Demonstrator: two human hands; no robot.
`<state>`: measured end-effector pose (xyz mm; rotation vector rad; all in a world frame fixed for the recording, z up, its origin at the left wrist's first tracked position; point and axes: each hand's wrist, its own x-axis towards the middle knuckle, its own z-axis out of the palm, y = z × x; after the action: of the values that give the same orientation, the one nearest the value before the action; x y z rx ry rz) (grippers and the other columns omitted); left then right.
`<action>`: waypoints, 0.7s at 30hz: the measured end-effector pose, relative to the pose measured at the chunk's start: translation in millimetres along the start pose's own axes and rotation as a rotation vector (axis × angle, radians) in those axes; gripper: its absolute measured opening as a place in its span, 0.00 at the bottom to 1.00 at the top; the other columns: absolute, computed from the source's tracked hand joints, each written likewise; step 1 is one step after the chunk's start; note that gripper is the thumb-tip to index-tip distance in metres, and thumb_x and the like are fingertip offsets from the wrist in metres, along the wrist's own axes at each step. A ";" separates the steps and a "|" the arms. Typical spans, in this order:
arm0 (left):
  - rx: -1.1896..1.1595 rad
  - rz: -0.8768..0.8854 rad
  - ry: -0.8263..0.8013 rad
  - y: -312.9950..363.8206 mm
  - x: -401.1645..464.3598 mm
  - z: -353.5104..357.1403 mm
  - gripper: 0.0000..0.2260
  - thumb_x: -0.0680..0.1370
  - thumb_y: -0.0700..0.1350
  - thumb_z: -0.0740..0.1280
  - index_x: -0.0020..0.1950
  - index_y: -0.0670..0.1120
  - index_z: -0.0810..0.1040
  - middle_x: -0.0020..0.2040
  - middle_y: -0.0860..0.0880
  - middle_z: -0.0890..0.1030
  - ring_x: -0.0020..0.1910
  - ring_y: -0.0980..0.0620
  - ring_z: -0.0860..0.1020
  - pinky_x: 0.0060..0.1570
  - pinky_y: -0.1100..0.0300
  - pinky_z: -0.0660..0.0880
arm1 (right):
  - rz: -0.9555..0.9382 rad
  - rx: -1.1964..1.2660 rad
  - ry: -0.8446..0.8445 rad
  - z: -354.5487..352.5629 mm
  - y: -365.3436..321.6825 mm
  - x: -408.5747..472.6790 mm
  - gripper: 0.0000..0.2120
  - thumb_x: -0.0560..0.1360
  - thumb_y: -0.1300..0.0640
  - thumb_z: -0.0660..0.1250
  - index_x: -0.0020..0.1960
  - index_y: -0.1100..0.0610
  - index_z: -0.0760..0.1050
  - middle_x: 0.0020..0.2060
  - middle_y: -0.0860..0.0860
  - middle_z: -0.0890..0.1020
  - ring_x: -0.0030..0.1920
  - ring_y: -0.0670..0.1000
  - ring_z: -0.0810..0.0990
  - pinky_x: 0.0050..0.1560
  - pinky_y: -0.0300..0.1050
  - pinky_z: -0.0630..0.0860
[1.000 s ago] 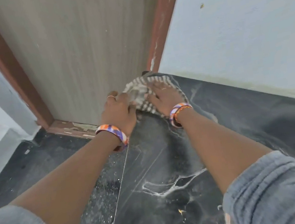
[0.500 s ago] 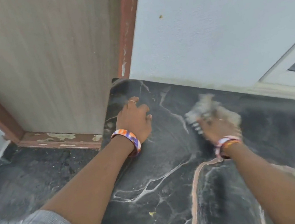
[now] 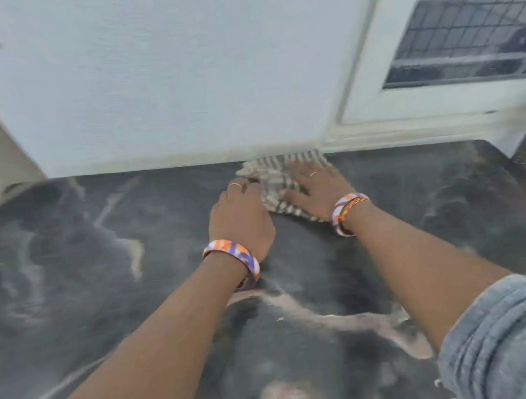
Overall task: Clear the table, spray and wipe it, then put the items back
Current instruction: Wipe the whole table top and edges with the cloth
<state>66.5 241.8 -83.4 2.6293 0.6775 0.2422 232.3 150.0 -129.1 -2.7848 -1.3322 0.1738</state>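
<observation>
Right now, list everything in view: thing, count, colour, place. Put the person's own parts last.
table: one, black marble with pale veins, fills the lower frame, bare apart from the cloth.
cloth: one, striped grey and white, bunched at the table's far edge against the wall.
wall: one, white, behind the table.
window: one, white frame with a dark grid, upper right.
bangles: two, orange, purple and white, one on the left wrist, one on the right wrist.
sleeves: two, grey-blue, pushed up both arms, lower corners.
left hand: beside the cloth, fingers at its edge.
right hand: flat on the cloth.
</observation>
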 end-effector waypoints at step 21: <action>-0.031 0.247 -0.152 186.6 27.6 121.1 0.17 0.77 0.44 0.60 0.66 0.45 0.70 0.73 0.44 0.62 0.65 0.42 0.71 0.66 0.51 0.67 | 1.113 0.233 0.214 -19.7 296.8 -124.5 0.27 0.78 0.44 0.48 0.72 0.57 0.60 0.73 0.56 0.62 0.70 0.63 0.63 0.68 0.59 0.58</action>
<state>201.4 64.8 -110.1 2.6659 0.2958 0.1206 386.6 -133.1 -127.3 -2.8507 0.3525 0.0477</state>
